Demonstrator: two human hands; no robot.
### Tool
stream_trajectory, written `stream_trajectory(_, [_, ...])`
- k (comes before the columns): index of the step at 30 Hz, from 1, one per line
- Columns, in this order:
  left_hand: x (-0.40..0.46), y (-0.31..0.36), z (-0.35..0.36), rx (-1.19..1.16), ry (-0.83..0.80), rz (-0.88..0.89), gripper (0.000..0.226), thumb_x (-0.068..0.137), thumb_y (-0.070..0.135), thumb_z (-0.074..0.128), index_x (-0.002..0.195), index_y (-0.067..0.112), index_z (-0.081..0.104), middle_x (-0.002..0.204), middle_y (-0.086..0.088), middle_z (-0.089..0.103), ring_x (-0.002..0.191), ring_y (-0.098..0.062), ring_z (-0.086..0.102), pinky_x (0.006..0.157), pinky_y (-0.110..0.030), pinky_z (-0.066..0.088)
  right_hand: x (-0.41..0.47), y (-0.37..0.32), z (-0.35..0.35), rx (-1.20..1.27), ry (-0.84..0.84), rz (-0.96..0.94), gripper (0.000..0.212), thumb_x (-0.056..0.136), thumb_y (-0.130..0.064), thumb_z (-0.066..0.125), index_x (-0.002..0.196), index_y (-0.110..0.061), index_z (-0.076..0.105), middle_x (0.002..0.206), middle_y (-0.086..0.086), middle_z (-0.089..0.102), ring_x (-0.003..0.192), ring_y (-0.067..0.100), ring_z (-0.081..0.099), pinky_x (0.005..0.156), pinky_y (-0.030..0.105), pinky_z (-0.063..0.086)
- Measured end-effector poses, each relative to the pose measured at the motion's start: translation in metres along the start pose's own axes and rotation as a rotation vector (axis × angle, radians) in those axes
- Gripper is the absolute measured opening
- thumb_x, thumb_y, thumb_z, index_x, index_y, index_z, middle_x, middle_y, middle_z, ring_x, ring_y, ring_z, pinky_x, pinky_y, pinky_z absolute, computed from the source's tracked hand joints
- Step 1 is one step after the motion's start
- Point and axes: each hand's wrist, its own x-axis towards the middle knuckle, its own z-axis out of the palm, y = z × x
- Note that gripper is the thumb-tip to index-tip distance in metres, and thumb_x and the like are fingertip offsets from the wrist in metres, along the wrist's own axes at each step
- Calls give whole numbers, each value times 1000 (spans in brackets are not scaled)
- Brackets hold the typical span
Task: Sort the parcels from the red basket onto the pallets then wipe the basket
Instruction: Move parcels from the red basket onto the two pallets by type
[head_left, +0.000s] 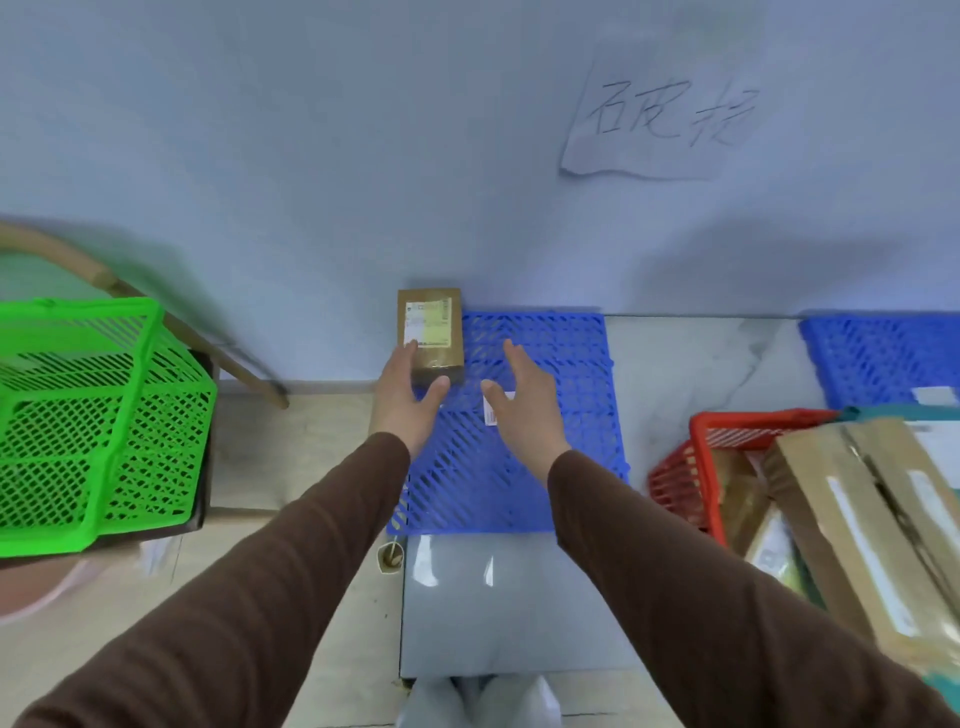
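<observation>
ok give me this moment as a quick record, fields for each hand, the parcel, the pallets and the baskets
left hand: fingers straight, resting against the small brown parcel
right hand: open, holds nothing, above the near blue pallet
parcel: at the pallet's far left corner by the wall, label facing up
second blue pallet: far right, partly in view
red basket: right of the near pallet, parcels inside
green basket: on the left
paper sign: on the wall, handwritten
</observation>
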Motion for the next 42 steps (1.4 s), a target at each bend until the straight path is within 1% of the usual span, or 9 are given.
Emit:
stream_trajectory(2, [-19, 22, 1, -25, -14, 7, 67, 98, 33, 61, 156, 20, 30, 164, -1, 26, 151, -16, 24, 123, -39, 23, -19, -9, -27, -33, 38, -33, 63, 101, -29, 56, 158, -20, 30, 164, 2, 30, 151, 22, 22, 123, 41, 22])
stream_trajectory(7, [-68, 78, 16, -51, -48, 30, 70, 98, 37, 60, 157, 21, 28, 166, 1, 20, 153, -15, 19, 124, -38, 19, -66, -24, -92, -30, 114, -85, 63, 101, -28, 56, 158, -19, 30, 165, 2, 27, 152, 21, 19, 123, 38, 19])
stream_trajectory(11, [-116, 116, 47, -91, -39, 39, 66, 98, 35, 61, 155, 23, 31, 163, 3, 28, 149, -14, 27, 122, -42, 26, -104, -18, -149, -133, 158, -186, 63, 101, -28, 56, 156, -12, 32, 163, 9, 30, 151, 27, 21, 123, 37, 16])
stream_trajectory(17, [-190, 160, 109, -119, -46, 78, 61, 98, 29, 61, 153, 17, 36, 160, 0, 33, 149, -13, 28, 123, -37, 22, -162, 8, -245, -189, 213, -277, 58, 100, -24, 57, 153, -7, 37, 159, 11, 37, 149, 28, 27, 120, 30, 15])
stream_trajectory(23, [-230, 192, 153, -160, -106, 90, 61, 98, 29, 61, 153, 17, 36, 160, 1, 34, 149, -13, 28, 123, -35, 22, -192, 26, -307, -176, 247, -183, 59, 99, -24, 55, 154, -12, 37, 160, 8, 35, 149, 24, 26, 121, 32, 16])
stream_trajectory(30, [-252, 201, 180, -209, -174, 50, 65, 98, 36, 60, 155, 21, 33, 161, 3, 33, 148, -12, 29, 122, -36, 26, -216, 66, -338, -145, 268, -74, 57, 102, -32, 51, 155, -20, 35, 160, 0, 35, 148, 20, 27, 120, 36, 22])
stream_trajectory(35, [-270, 221, 204, -199, -180, 15, 65, 95, 41, 62, 152, 24, 37, 149, 5, 44, 129, -4, 42, 110, -27, 34, -226, 94, -364, -136, 220, -36, 58, 102, -36, 49, 156, -23, 32, 161, -1, 33, 149, 21, 26, 121, 40, 23])
stream_trajectory(38, [-274, 227, 228, -203, -154, -24, 84, 78, 62, 63, 150, 27, 40, 145, 5, 54, 125, -14, 58, 113, -41, 43, -228, 110, -383, -108, 151, -11, 59, 103, -35, 49, 157, -21, 30, 162, 0, 32, 150, 22, 25, 121, 39, 22])
stream_trajectory(42, [-274, 217, 264, -205, -110, -58, 84, 76, 69, 63, 147, 27, 44, 139, 7, 60, 125, -14, 59, 112, -44, 43, -229, 133, -401, -68, 27, 31, 62, 102, -38, 50, 157, -19, 30, 163, 2, 31, 150, 22, 27, 122, 40, 24])
